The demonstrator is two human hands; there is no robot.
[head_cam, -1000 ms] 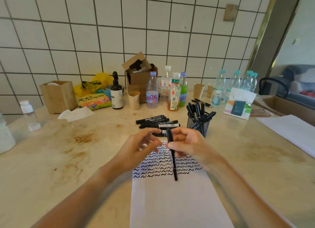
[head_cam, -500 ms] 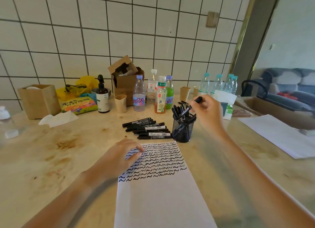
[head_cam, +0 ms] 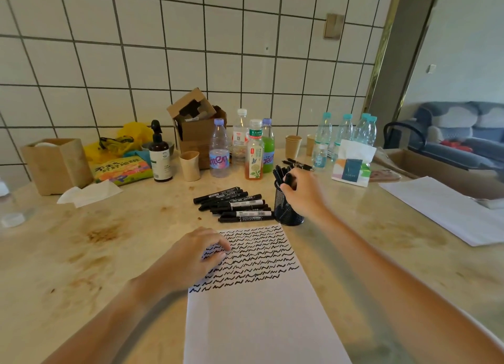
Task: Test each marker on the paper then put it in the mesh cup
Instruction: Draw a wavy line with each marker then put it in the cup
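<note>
A white paper [head_cam: 259,325] lies in front of me, its upper part covered with rows of black squiggles. My left hand [head_cam: 195,258] rests on the paper's left edge with relaxed fingers. Behind the paper lies a row of several black markers [head_cam: 234,206]. To their right stands the black mesh cup [head_cam: 285,213] with several markers sticking up in it. My right hand [head_cam: 304,193] is at the cup's rim, its fingers curled round a black marker [head_cam: 288,179] that points down into the cup. The marker's lower part is hidden.
Bottles [head_cam: 255,151], a cardboard box [head_cam: 195,129] and paper cups [head_cam: 190,165] stand along the tiled wall behind the markers. A tissue pack [head_cam: 351,164] and a second sheet [head_cam: 447,208] lie to the right. A crumpled tissue [head_cam: 90,193] and a wooden box [head_cam: 56,164] are at the left.
My right hand carried the marker from the paper up to the mesh cup and has now lowered it into the cup. My left hand settled onto the paper's left edge.
</note>
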